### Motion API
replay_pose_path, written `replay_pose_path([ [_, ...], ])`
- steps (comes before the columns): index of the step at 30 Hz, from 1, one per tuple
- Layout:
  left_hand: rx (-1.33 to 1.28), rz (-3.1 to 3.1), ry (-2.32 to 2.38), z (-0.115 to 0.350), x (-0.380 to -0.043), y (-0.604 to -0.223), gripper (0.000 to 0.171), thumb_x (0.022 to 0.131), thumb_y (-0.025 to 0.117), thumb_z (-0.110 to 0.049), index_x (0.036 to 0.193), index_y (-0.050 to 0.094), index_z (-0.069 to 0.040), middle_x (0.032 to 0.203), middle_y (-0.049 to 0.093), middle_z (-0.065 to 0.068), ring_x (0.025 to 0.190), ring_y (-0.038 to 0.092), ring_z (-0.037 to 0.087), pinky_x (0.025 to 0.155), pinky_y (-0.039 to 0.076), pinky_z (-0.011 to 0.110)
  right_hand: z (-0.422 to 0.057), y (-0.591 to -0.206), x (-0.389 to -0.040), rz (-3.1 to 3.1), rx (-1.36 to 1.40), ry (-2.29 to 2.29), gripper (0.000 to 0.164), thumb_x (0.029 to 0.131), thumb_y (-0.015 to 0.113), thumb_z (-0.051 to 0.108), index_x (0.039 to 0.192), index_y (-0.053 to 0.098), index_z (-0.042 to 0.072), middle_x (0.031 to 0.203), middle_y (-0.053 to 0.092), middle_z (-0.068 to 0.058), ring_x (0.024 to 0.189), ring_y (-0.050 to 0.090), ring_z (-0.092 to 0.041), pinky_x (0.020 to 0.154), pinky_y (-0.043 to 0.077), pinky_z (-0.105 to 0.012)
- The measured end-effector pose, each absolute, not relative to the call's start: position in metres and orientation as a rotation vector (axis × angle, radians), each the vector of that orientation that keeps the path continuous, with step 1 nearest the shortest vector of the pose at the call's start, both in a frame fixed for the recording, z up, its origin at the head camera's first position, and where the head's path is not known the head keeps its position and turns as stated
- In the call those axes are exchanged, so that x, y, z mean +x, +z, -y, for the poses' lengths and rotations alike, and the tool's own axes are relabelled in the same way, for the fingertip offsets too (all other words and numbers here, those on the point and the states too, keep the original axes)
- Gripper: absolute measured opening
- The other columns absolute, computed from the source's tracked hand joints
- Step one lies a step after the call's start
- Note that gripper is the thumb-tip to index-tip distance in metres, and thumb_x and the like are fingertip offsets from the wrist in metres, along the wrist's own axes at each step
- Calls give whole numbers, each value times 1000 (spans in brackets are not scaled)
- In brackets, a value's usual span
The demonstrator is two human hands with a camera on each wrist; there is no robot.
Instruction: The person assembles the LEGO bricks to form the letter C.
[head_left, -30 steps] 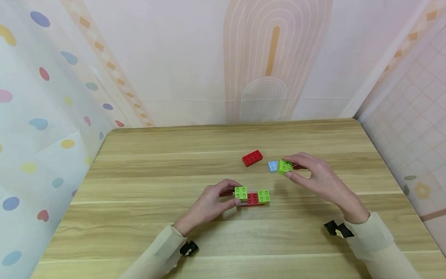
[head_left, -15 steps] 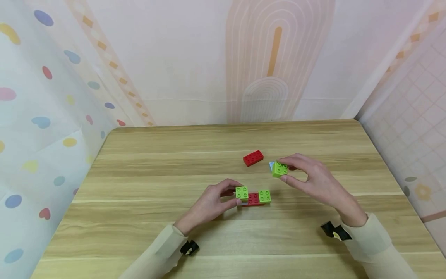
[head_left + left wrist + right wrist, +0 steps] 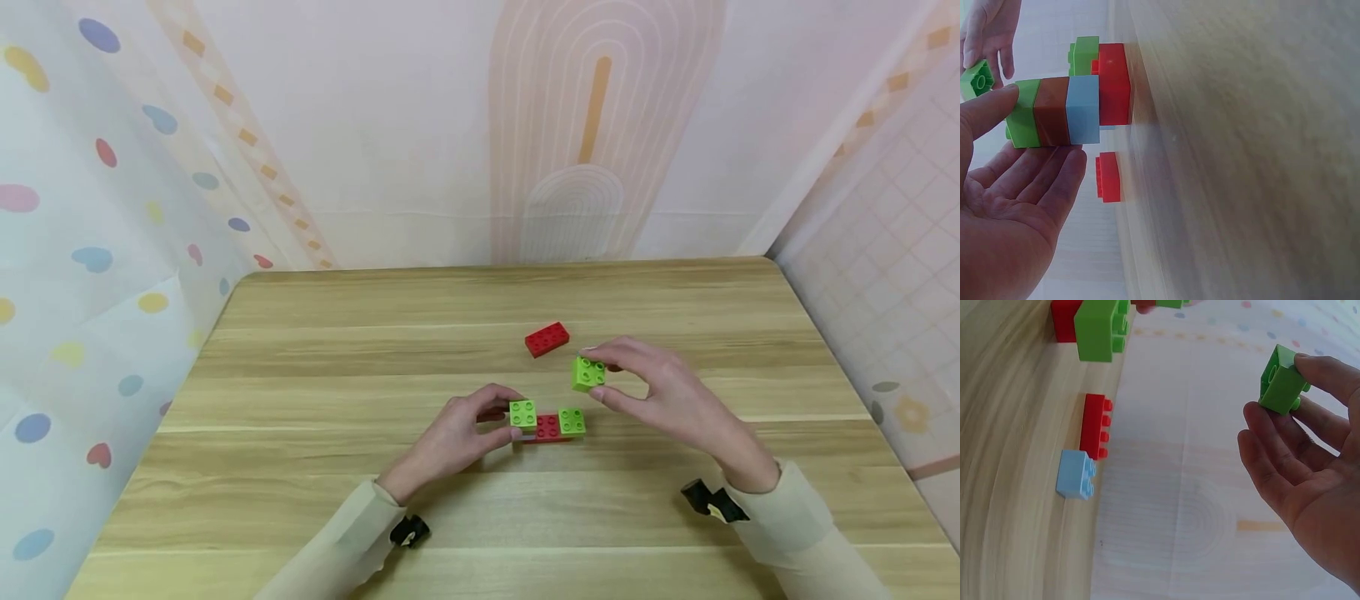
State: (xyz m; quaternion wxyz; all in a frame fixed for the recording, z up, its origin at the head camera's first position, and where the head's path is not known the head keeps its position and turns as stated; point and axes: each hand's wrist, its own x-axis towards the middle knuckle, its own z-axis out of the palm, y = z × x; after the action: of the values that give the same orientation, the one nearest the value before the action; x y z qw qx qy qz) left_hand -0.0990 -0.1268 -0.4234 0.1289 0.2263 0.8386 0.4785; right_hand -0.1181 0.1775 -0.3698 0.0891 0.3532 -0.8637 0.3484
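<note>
From here, block-stacking seems in hand: the right grip (image 3: 667,392) pinches a loose green block (image 3: 587,377) above the tabletop (image 3: 337,375), near the red base brick (image 3: 547,428); the left grip (image 3: 448,442) pinches its 3-block tower (image 3: 1052,112) (green on top). Next likely calls for alignment, then pressing.

I see the person's left hand (image 3: 468,423) left of centre on the table (image 3: 337,350), its grip on a 4-stud green brick (image 3: 522,413) at the left end of a near red brick (image 3: 547,427). On that red brick's right end sits a 2nd green brick (image 3: 572,421); between the 2 greens I count 4 red studs. To the right and farther off, the right hand (image 3: 667,390) pinches a 3rd green brick (image 3: 588,374), slightly tilted. Beyond it, to the left, I have a far red brick (image 3: 547,339) lying angled, well apart from the near one. A patterned sheet (image 3: 405,133) hangs behind the table's far edge.
</note>
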Motion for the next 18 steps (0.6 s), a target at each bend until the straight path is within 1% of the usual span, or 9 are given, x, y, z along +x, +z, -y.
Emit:
replay_pose_path([
  [7,663,-2422,1410,126,-98,-423,38,96,76,-16,132,63,-11,130,70,4,123,66,24,105,53,39,-169,-369,-115,2607,1084,1066,42,91,80,12,131,69,8,130,69,-8,111,69,-25,93,59,-49],
  [18,659,-2428,1400,127,-98,-422,37,97,75,-17,132,63,-11,129,70,4,122,66,24,104,54,39,-156,-367,-114,2637,1121,1085,41,92,80,19,131,70,9,129,69,-5,119,66,-24,99,56,-49],
])
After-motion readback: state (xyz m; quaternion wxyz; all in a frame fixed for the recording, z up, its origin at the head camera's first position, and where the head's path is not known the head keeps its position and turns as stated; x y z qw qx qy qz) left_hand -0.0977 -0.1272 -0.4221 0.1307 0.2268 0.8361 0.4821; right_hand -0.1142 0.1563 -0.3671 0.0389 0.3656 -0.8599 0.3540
